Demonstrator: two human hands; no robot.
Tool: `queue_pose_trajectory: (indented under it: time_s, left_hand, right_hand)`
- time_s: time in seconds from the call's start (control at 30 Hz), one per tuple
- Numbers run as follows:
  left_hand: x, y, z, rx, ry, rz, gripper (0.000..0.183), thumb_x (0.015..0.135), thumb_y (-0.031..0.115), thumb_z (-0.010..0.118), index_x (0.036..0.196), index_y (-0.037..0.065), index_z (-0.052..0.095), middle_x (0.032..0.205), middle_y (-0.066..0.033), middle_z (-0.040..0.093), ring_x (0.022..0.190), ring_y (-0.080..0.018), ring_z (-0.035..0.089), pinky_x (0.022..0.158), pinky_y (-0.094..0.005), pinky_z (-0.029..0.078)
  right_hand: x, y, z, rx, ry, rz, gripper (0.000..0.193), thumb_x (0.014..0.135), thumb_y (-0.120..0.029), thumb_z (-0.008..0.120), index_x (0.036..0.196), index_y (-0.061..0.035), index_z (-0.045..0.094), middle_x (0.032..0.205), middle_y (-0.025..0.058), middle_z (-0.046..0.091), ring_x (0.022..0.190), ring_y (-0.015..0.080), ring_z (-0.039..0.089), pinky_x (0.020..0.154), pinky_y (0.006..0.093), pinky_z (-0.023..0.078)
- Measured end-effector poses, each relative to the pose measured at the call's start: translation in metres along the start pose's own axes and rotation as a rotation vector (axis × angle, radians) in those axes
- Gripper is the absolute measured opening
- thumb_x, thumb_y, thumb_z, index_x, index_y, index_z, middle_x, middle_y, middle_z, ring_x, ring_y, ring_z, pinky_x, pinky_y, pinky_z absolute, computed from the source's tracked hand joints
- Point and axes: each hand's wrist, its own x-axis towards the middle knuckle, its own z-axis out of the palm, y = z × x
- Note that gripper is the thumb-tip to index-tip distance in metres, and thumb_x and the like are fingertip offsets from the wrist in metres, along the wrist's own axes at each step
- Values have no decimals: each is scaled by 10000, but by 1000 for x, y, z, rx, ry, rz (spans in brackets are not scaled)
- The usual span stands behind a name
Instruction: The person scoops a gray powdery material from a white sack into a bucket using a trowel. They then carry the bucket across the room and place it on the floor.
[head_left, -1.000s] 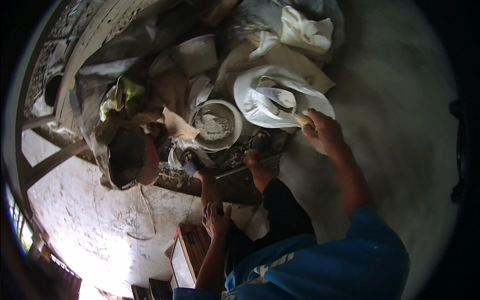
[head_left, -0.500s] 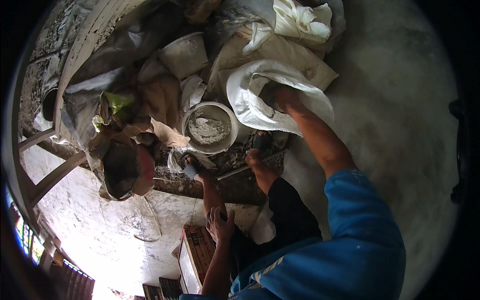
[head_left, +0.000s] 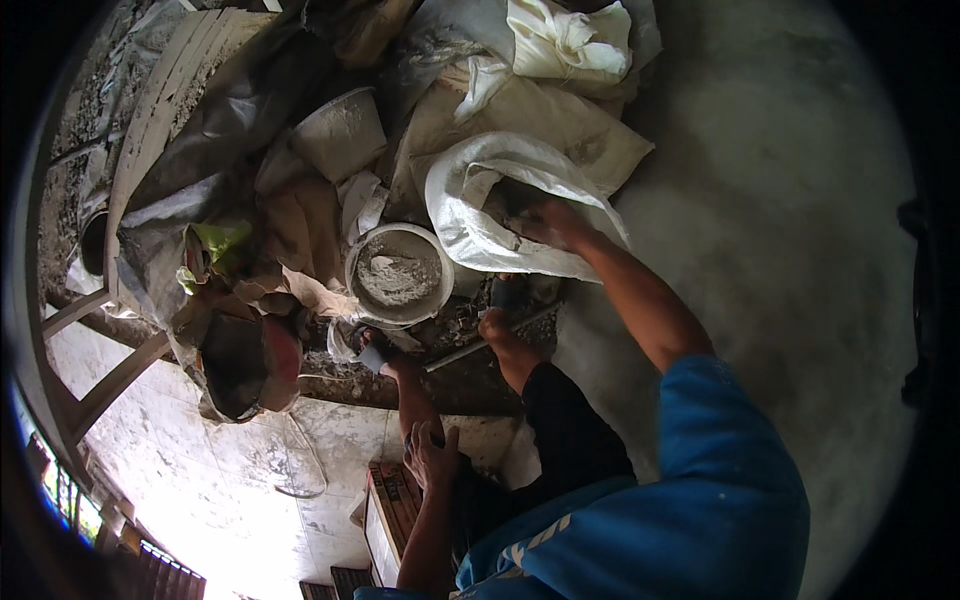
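Reaching into a white woven sack (head_left: 455, 200), the right hand (head_left: 552, 222) is inside its slack, open mouth, with the fingers lost in shadow; from where I stand I cannot tell whether they grasp anything. The left hand (head_left: 432, 462) rests on the left leg (head_left: 412, 395), fingers loosely spread, with nothing in it that I can see. The sack sits on the right, and just beside it on the left is a round plastic bucket (head_left: 352, 290) with pale grey powder (head_left: 400, 278) in it. Farther off to the left, a second bucket (head_left: 343, 138) leans over. I'd judge the step in hand to be getting at the sack's contents, hidden from me. The next move, I think, calls for lifting the right hand past that floppy rim without tugging the sack against the powder bucket.
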Motion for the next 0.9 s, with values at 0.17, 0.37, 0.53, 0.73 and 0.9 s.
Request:
queue_pose_trajectory:
  time_s: [0.17, 0.37, 0.53, 0.73, 0.9]
  left_hand:
    - [1, -2, -5, 7, 24, 27, 703, 861, 522, 682, 1384, 71, 547, 1522, -155, 456, 1431, -318, 386, 1160, -502, 259]
    - [2, -6, -12, 1, 16, 50, 703, 856, 525, 683, 1377, 72, 549, 1519, -156, 458, 1422, -328, 393, 1157, -506, 268]
    - [3, -14, -17, 7, 33, 71, 720, 860, 523, 680, 1391, 58, 535, 1521, -159, 457, 1436, -315, 385, 1155, -510, 273]
    - [3, -27, -18, -30, 28, 108, 744, 864, 540, 674, 1404, 51, 527, 1524, -160, 455, 1447, -310, 372, 1159, -501, 269]
    - [4, -31, -19, -54, -43, 47, 760, 882, 577, 631, 1443, 81, 503, 1581, -154, 385, 1476, -311, 328, 1202, -509, 203]
  right_hand:
    - [-36, -24, -37, 88, 139, -112, 389, 870, -397, 764, 1049, -52, 756, 923, 169, 739, 828, 258, 719, 774, 368, 545]
    - [-85, -41, -80, 219, 126, 54, 334, 885, -285, 783, 1081, -19, 736, 763, 91, 688, 673, 114, 621, 620, 304, 509]
    - [-116, -61, -104, 273, 126, 172, 334, 889, -257, 782, 1111, -15, 718, 705, 31, 609, 635, 58, 519, 562, 279, 469]
    - [-133, -116, -116, 267, 31, 164, 348, 905, -194, 757, 1204, -27, 699, 775, 5, 643, 652, 49, 516, 578, 258, 475]
    - [-116, -149, -61, 500, -115, 110, 351, 914, -239, 758, 1206, -51, 709, 781, -19, 654, 627, 38, 530, 549, 249, 465]
